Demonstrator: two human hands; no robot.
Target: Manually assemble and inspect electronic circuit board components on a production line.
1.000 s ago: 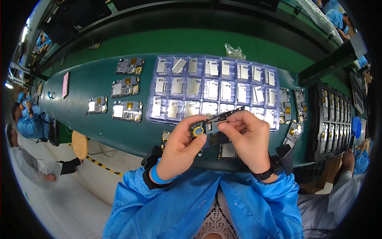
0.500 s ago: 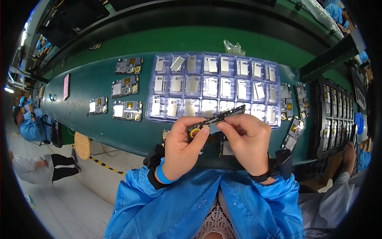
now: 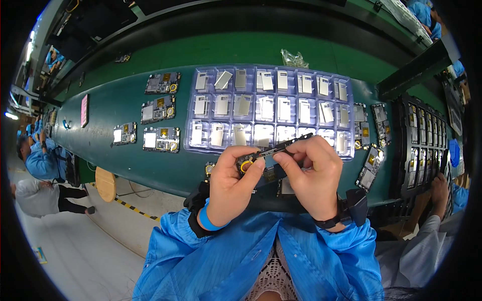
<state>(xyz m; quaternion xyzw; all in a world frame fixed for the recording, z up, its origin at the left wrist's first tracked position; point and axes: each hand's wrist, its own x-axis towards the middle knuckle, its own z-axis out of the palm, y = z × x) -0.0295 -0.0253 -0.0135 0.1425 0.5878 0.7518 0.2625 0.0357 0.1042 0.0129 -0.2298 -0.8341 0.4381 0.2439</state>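
Both my hands hold a dark circuit board [image 3: 277,149] above the near edge of a divided clear tray [image 3: 189,125]. The board is tilted nearly edge-on, its right end higher. My left hand [image 3: 232,183] pinches the left end between thumb and fingers, beside a round yellow-ringed part [image 3: 245,165]. My right hand [image 3: 317,173] is closed on the right part, thumb on the near side; a light surface shows by that thumb. Silver rectangular metal covers [image 3: 284,109] lie in the tray's compartments. Beneath my hands, more boards [image 3: 286,187] are partly hidden.
Several boards [image 3: 160,139] lie left of the tray, others [image 3: 370,168] to its right. A black rack [image 3: 396,165] of boards stands farther right, with another person's hand [image 3: 440,190] beside it. A pink block [image 3: 84,110] lies at left, a plastic bag [image 3: 294,59] behind the tray.
The board has turned slightly in my hands, showing more of its edge parts, and my right fingers have shifted along it. The neighbour's hand at right has moved slightly up; a person at left has shifted.
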